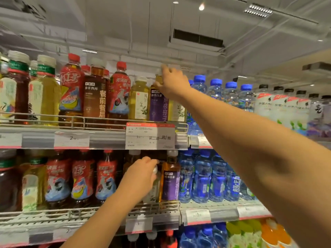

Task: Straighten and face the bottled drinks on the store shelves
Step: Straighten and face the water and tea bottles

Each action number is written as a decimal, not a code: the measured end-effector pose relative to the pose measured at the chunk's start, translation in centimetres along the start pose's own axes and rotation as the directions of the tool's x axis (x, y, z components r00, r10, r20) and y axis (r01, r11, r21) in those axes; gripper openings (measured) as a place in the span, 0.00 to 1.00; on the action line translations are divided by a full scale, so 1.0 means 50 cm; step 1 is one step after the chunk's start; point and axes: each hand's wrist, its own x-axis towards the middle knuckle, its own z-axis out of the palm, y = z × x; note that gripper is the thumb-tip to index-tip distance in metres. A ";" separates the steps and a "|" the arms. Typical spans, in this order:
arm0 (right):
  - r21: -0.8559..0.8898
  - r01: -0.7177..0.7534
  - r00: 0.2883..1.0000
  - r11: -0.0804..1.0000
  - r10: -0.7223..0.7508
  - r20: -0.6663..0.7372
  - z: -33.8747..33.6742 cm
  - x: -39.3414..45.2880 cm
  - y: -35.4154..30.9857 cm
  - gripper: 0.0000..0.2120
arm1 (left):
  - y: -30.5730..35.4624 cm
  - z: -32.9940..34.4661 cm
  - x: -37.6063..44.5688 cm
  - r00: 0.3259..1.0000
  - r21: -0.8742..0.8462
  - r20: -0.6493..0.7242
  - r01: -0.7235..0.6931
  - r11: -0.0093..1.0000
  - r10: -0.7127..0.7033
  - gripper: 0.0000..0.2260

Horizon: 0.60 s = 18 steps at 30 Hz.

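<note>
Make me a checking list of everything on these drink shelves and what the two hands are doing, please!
Surface: upper shelf and lower shelf, both with wire front rails.
Job's things: purple-label tea bottle on the upper shelf; pale bottle on the lower shelf, beside another purple-label bottle.
Clutter: large price tag; red-label teas; blue-capped water bottles.
Grips: right hand grips the upper purple-label bottle's neck; left hand holds the pale bottle's top.
Cables: nothing seen.
Surroundings: ceiling vent, ceiling lights.
</note>
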 end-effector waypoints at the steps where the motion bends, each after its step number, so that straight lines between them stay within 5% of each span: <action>1: -0.015 -0.013 1.000 1.000 0.012 -0.021 0.011 0.002 -0.003 0.30 | 0.000 -0.005 0.000 1.000 0.002 0.008 -0.004 1.000 0.004 0.21; 12: 0.191 0.016 0.978 0.981 0.024 -0.206 -0.047 -0.026 -0.041 0.24 | 0.014 0.005 -0.063 0.991 0.132 0.111 0.060 0.989 -0.075 0.13; 18: 0.427 0.088 0.978 0.900 0.004 -0.211 -0.071 -0.065 -0.033 0.23 | 0.028 0.020 -0.098 0.998 0.106 0.013 0.057 0.993 -0.059 0.11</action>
